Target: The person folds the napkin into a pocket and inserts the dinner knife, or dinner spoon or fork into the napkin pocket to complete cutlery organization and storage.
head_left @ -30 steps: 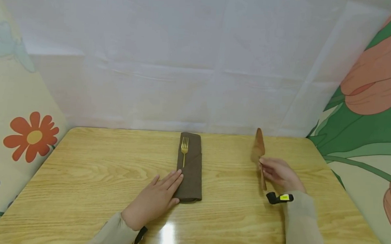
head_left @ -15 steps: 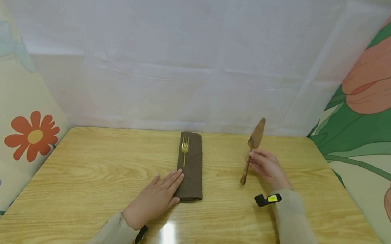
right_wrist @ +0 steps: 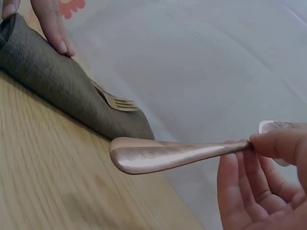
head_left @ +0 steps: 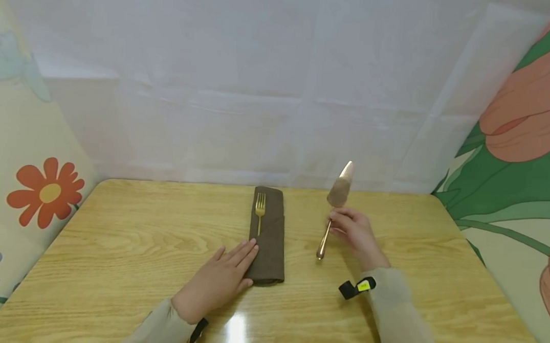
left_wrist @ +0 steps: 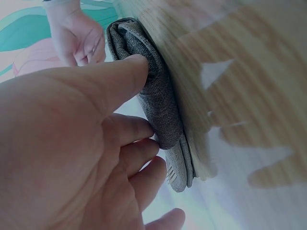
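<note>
A folded dark brown cloth napkin (head_left: pixel 269 243) lies lengthwise on the table, with a gold fork (head_left: pixel 260 206) tucked into its fold, tines showing and lower handle hidden. My left hand (head_left: pixel 219 279) rests on the napkin's near left side, fingers extended; in the left wrist view its thumb (left_wrist: pixel 127 72) touches the roll's end. Right of the napkin, my right hand (head_left: pixel 356 234) pinches a copper-coloured cake server (head_left: pixel 339 190) near the top of its handle. The blade points up and away, and the handle (right_wrist: pixel 177 155) hangs toward me above the table.
The wooden table (head_left: pixel 139 227) ends at a white cloth backdrop (head_left: pixel 213 112) along its far edge. Painted panels stand on both sides, with a red flower (head_left: pixel 48 192) at left and large tulips (head_left: pixel 526 111) at right.
My right hand has moved left toward the napkin, carrying the cake server, which has swung so that its handle slants down to the left. The left hand, napkin and fork have stayed in place.
</note>
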Available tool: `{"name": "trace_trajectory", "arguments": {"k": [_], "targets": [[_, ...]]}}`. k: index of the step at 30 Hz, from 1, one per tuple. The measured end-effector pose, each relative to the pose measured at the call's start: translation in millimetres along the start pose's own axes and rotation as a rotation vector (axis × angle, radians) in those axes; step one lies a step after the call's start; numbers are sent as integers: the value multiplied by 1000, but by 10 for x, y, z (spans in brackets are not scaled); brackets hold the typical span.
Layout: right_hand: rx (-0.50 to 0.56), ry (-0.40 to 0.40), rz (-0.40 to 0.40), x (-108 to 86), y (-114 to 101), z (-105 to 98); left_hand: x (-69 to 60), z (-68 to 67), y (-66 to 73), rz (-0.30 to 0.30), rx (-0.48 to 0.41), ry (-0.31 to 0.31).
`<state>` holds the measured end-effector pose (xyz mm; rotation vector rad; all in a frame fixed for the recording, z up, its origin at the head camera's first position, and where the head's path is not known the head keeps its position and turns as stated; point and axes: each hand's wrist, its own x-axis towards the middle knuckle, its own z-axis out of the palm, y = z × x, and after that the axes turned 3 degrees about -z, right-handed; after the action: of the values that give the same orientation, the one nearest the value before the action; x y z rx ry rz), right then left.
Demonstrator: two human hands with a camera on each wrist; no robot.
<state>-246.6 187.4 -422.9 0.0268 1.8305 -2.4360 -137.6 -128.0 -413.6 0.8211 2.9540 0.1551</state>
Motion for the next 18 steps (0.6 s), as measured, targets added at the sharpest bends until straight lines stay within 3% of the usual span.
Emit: {"name": "trace_trajectory", "arguments": {"k": [18], "targets": [[47, -56, -39, 269, -5, 572, 3, -10, 8, -7, -16, 3]]}}
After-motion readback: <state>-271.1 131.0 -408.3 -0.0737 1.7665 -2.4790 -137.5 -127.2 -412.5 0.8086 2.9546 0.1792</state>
